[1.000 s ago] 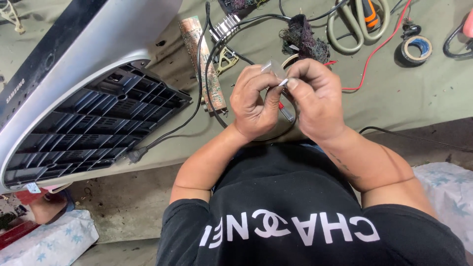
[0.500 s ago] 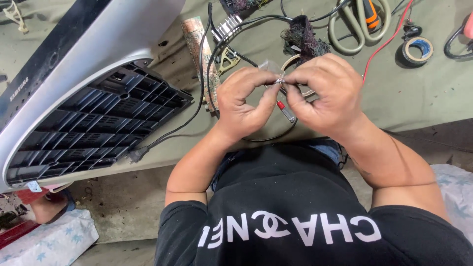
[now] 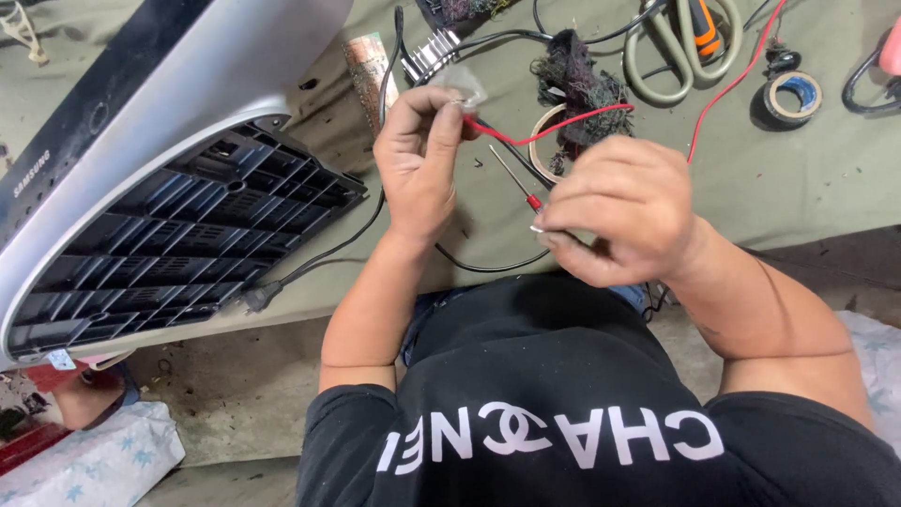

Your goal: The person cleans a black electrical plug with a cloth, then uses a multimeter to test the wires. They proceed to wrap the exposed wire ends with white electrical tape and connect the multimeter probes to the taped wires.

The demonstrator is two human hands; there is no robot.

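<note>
At the far left a grey appliance housing (image 3: 141, 178) with a dark slatted back lay on the green table (image 3: 807, 188), a black plug cable (image 3: 310, 268) trailing from it. The left hand (image 3: 418, 164) was raised, its grip pinched on a small clear piece (image 3: 458, 86) and the end of a red wire (image 3: 554, 127). The right hand (image 3: 624, 211) was clenched on a thin probe (image 3: 514, 178). Scissors (image 3: 680, 42) and a tape roll (image 3: 793, 94) lay beyond. No container showed its contents.

My left hand (image 3: 419, 164) is raised, its fingers (image 3: 441, 131) pinched together. My right hand (image 3: 615, 211) sits lower, fingers curled inward, forearms bare.
</note>
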